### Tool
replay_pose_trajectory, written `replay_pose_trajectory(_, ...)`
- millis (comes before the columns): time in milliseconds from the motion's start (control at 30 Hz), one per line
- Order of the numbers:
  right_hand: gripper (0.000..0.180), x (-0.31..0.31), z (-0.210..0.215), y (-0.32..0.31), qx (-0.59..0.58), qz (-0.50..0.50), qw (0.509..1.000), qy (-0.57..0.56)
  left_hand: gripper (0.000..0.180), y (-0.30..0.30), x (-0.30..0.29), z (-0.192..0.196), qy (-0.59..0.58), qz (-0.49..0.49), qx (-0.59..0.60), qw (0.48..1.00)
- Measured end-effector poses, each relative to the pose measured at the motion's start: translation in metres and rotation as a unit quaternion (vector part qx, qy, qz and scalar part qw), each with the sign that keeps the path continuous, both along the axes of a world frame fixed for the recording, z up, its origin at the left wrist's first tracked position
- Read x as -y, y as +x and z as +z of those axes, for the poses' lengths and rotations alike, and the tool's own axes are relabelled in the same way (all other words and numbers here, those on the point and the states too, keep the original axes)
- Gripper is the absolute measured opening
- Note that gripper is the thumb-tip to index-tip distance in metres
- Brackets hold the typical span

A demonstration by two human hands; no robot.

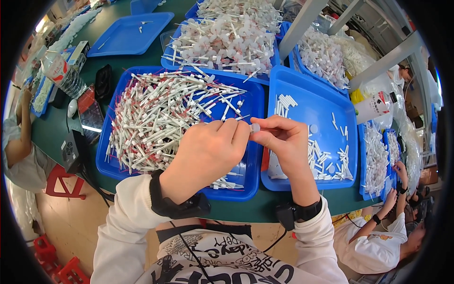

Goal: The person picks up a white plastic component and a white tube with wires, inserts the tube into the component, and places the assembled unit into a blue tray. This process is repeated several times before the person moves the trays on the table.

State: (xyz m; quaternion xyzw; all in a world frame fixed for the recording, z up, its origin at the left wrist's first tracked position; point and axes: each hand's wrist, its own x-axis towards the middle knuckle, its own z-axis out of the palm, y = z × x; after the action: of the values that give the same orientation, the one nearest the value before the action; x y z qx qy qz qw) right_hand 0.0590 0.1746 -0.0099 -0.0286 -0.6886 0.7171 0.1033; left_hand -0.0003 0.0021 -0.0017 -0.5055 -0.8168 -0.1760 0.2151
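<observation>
Over the gap between two blue trays, my two hands meet at the fingertips. My right hand [286, 142] is closed in a pinch on a small translucent round disc [255, 128]. My left hand [208, 149] is closed at the other side of it; its fingers hide whatever they grip. Beneath my left hand, the left blue tray [255, 177] holds a heap of thin white sticks [151, 113] with red wires. Under my right hand, the right blue tray [309, 85] holds short white tubes [319, 154] and a few loose discs.
Behind, a tray is heaped with white sticks bearing translucent discs [227, 42]. A shallow blue tray [130, 35] lies back left, near a plastic bottle [64, 73] and a phone [90, 113]. Grey metal posts [302, 28] rise at back right, near a white bottle [376, 106]. Other people sit at both sides.
</observation>
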Motion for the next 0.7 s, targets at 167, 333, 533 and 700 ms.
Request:
replay_pose_trajectory(167, 0.024, 0.002, 0.009, 0.002, 0.024, 0.006, 1.0, 0.016, 0.02, -0.001, 0.002, 0.001, 0.021, -0.012, 0.059, 0.998)
replay_pose_trajectory(333, 0.027, -0.008, 0.049, 0.008, 0.049, 0.018, 0.995, 0.08, 0.051, 0.011, 0.026, 0.039, 0.031, 0.046, 0.138, 0.989)
replay_pose_trajectory(533, 0.022, -0.067, 0.093, -0.042, 0.007, -0.06, 0.982, 0.178, 0.04, 0.0, 0.081, 0.105, 0.109, 0.061, 0.215, 0.969)
replay_pose_trajectory(700, 0.027, -0.068, 0.106, -0.141, -0.139, -0.109, 0.905, 0.386, 0.036, -0.083, 0.104, 0.133, 0.127, 0.146, 0.305, 0.933)
